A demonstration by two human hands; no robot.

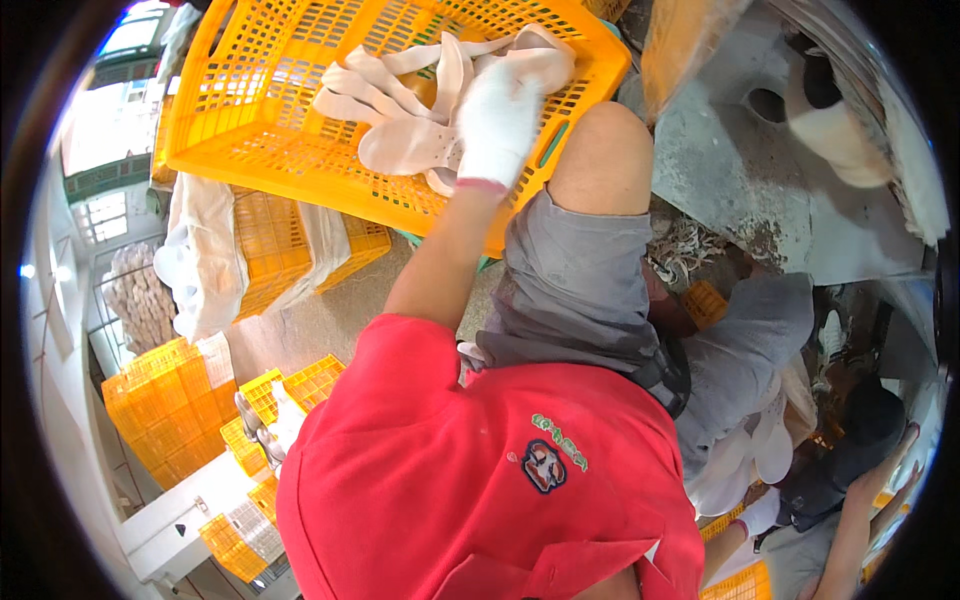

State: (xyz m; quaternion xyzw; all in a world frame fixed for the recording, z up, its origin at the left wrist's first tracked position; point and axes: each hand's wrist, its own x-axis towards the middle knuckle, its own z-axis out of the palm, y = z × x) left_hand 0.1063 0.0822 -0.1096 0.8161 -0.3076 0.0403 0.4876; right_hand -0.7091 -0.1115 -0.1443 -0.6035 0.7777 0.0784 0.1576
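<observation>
My left hand (498, 122), in a white glove, reaches into a yellow plastic crate (255, 165). It lies over pale beige sandal-like pieces (408, 146) with flat soles and looped straps. Another rounded pale piece (543, 58) is right at its fingers. Motion smears those fingers, so their grip does not show. At the lower right, my right hand (763, 511), also white-gloved, is beside dark clothing and below some pale soles (728, 470). Its fingers are too small and partly hidden to read.
My bare knee (602, 150) is against the crate's right side. A grey metal surface (715, 150) stands to the right. More yellow crates (170, 405) are stacked at the left, one draped with white cloth (212, 255). Another person in a black cap (872, 425) is at the lower right.
</observation>
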